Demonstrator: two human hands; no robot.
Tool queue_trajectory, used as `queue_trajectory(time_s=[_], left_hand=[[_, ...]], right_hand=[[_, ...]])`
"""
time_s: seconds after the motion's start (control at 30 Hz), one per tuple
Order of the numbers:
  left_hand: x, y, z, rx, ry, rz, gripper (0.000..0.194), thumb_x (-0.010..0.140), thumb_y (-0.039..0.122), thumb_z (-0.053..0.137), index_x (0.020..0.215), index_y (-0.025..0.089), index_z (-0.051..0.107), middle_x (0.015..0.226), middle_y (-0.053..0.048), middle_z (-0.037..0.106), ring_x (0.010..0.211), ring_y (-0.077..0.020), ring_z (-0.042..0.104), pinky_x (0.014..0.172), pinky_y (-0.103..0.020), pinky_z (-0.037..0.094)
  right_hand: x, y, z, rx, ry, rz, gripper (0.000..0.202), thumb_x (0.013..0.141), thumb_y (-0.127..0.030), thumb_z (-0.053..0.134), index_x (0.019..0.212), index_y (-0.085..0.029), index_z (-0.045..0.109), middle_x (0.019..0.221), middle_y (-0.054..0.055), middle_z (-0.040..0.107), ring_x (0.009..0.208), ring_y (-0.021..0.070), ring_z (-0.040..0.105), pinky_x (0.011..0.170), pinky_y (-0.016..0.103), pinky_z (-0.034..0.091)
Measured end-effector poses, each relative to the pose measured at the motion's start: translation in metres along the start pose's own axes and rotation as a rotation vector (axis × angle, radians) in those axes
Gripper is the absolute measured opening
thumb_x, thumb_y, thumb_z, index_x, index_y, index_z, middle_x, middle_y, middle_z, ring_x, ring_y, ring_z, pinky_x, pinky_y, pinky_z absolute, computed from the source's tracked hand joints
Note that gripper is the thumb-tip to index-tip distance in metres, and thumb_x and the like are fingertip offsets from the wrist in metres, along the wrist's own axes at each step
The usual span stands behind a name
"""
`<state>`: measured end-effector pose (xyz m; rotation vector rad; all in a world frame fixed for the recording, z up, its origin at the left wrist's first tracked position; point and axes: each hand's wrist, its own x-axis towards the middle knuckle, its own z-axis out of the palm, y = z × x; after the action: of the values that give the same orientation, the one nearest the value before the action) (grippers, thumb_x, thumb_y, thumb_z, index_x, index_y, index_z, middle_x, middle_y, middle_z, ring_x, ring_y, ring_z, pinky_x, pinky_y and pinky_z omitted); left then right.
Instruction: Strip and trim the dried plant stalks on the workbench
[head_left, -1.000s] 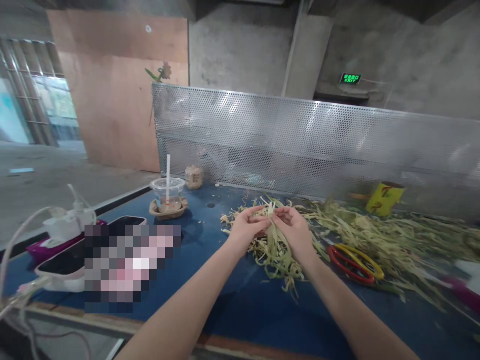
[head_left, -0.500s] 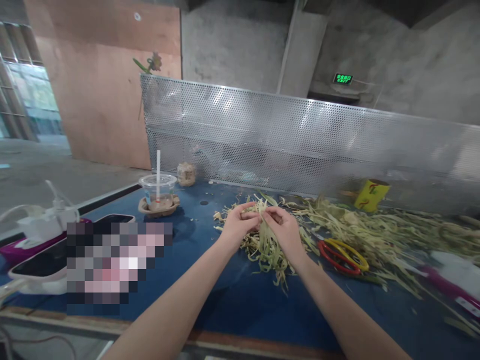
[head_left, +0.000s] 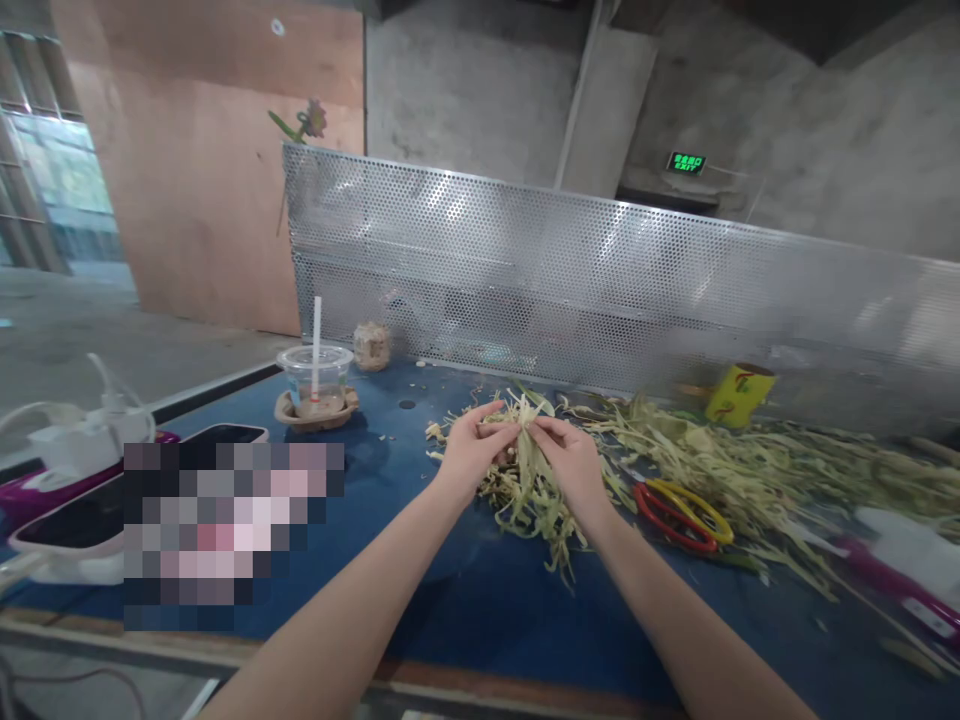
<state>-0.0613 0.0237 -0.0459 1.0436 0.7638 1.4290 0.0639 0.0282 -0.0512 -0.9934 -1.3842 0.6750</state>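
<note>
A bundle of pale green plant strips (head_left: 531,462) hangs between my hands, its pale tips sticking up above the fingers. My left hand (head_left: 471,448) pinches it from the left with thumb and fingers. From the right, my right hand (head_left: 568,458) pinches the same bundle, fingertips close to those of the left. Loose strips and scraps lie on the blue table beneath and around both hands. Scissors (head_left: 679,518) with one red and one yellow handle lie just right of my right hand.
A heap of plant strips (head_left: 720,460) spreads right, by a yellow can (head_left: 741,394). A lidded cup (head_left: 315,380) with a straw stands back left. Phones (head_left: 75,515) and a power strip (head_left: 900,590) lie at the sides. A perforated metal screen (head_left: 480,265) stands behind.
The fingers of both hands have shifted slightly on the bundle, and its pale tips fan out more above them. The view has moved a little.
</note>
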Motion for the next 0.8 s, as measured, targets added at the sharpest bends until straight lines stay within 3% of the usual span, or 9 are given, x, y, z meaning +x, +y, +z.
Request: queue_trajectory(time_s=[0.27, 0.47, 0.57, 0.8], left_hand=[[-0.0016, -0.0002, 0.002, 0.081, 0.04, 0.089, 0.064, 0.058, 0.012, 0.069, 0.116, 0.01, 0.042, 0.072, -0.003, 0.062, 0.047, -0.007, 0.052, 0.041, -0.019, 0.042], [-0.006, -0.0019, 0.001, 0.254, 0.071, 0.36, 0.075, 0.063, 0.018, 0.067, 0.126, 0.018, 0.027, 0.083, -0.001, 0.058, 0.051, -0.0059, 0.052, 0.047, -0.019, 0.044], [-0.0055, -0.0017, 0.0011, 0.258, 0.071, 0.372, 0.075, 0.066, 0.02, 0.064, 0.129, 0.017, 0.023, 0.081, -0.001, 0.059, 0.05, -0.0055, 0.049, 0.048, -0.019, 0.043], [-0.0037, -0.0006, 0.0018, 0.202, 0.013, 0.32, 0.068, 0.064, 0.019, 0.065, 0.124, 0.014, 0.034, 0.078, -0.003, 0.063, 0.056, -0.0082, 0.055, 0.054, -0.02, 0.044]], right_hand=[[0.0023, 0.0051, 0.0006, 0.093, 0.025, 0.067, 0.016, 0.061, -0.03, 0.065, 0.07, -0.018, 0.062, 0.067, 0.001, 0.065, 0.065, 0.0149, 0.059, 0.066, 0.028, 0.046], [0.0045, 0.007, 0.0016, 0.177, 0.002, 0.116, 0.019, 0.055, -0.031, 0.068, 0.068, -0.017, 0.065, 0.067, 0.001, 0.067, 0.065, 0.0158, 0.06, 0.067, 0.029, 0.046], [0.0043, 0.0061, 0.0023, 0.238, -0.009, 0.162, 0.024, 0.054, -0.033, 0.069, 0.071, -0.017, 0.064, 0.065, 0.001, 0.067, 0.06, 0.0157, 0.06, 0.063, 0.03, 0.047], [0.0016, 0.0056, 0.0025, 0.34, 0.001, 0.219, 0.029, 0.054, -0.036, 0.07, 0.076, -0.018, 0.064, 0.07, 0.002, 0.068, 0.06, 0.0158, 0.061, 0.06, 0.03, 0.049]])
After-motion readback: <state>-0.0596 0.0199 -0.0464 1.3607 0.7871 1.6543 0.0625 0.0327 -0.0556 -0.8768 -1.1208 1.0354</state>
